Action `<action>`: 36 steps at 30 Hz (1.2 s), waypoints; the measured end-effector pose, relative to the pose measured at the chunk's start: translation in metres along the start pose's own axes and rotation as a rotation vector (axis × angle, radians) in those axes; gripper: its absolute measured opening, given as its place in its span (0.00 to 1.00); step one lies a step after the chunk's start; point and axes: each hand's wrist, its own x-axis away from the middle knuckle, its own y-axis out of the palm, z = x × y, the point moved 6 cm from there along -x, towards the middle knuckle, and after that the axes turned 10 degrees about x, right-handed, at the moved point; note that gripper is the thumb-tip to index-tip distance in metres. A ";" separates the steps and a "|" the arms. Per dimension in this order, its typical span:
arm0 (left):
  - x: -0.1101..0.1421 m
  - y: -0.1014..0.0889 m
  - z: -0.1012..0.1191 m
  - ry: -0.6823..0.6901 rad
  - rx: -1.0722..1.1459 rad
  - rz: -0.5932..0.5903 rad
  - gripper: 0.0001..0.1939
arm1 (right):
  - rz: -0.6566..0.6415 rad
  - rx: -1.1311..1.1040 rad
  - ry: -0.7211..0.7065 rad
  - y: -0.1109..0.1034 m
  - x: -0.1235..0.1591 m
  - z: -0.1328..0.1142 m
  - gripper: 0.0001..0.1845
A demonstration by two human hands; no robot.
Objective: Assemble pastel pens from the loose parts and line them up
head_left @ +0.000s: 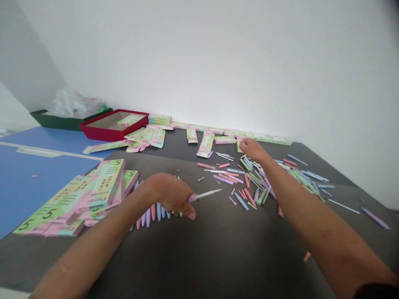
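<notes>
My left hand [173,194] is closed on a slim white pen refill [208,194] with a small purple piece at its base; the refill points right. Under and beside this hand lies a row of pastel pen barrels [152,214], partly covered by it. My right hand [252,148] reaches far forward with its fingers curled closed, by a small green-and-pink carton [239,145]. Whatever those fingers hold, if anything, is hidden. Below the right hand and forearm, loose pen parts [241,201] in pink, blue, purple and green lie scattered.
Printed cartons [107,182] are piled at the left, with flattened ones [146,137] behind them. A red box [104,135] and a green box [59,122] with clear plastic stand at back left. More cartons [271,139] line the white wall. Pen parts [314,176] also lie right of my forearm.
</notes>
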 end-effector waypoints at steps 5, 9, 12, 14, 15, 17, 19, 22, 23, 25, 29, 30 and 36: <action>-0.002 0.003 0.003 0.010 0.024 -0.033 0.20 | 0.165 -1.219 -0.116 -0.031 0.108 -0.062 0.02; -0.007 0.010 0.011 0.051 0.032 -0.081 0.20 | 0.048 -1.767 -0.149 -0.028 0.181 -0.114 0.07; -0.010 0.014 0.015 0.071 0.041 -0.107 0.21 | 0.077 -1.889 -0.094 -0.021 0.203 -0.127 0.07; -0.012 0.016 0.016 0.074 0.051 -0.117 0.20 | 0.133 -1.926 -0.077 -0.016 0.207 -0.128 0.06; -0.012 0.016 0.016 0.075 0.054 -0.117 0.20 | 0.161 -1.941 -0.075 -0.015 0.208 -0.128 0.06; -0.012 0.016 0.015 0.078 0.061 -0.114 0.20 | 0.198 -1.962 -0.073 -0.011 0.208 -0.129 0.07; -0.011 0.016 0.015 0.082 0.076 -0.111 0.21 | 0.207 -1.973 -0.067 -0.008 0.207 -0.132 0.08; -0.012 0.016 0.014 0.071 0.082 -0.114 0.22 | 0.211 -1.985 -0.069 -0.006 0.207 -0.136 0.07; -0.012 0.016 0.014 0.072 0.071 -0.111 0.22 | 0.218 -1.991 -0.072 -0.006 0.207 -0.136 0.07; -0.013 0.016 0.015 0.080 0.049 -0.112 0.24 | 0.236 -2.003 -0.079 -0.007 0.208 -0.137 0.06; -0.015 0.017 0.015 0.085 0.023 -0.116 0.24 | 0.248 -2.004 -0.081 -0.007 0.208 -0.138 0.05; -0.015 0.016 0.015 0.086 0.018 -0.113 0.24 | 0.249 -2.001 -0.080 -0.007 0.209 -0.138 0.05; -0.013 0.016 0.017 0.089 0.032 -0.112 0.18 | 0.251 -1.958 -0.058 -0.005 0.208 -0.138 0.05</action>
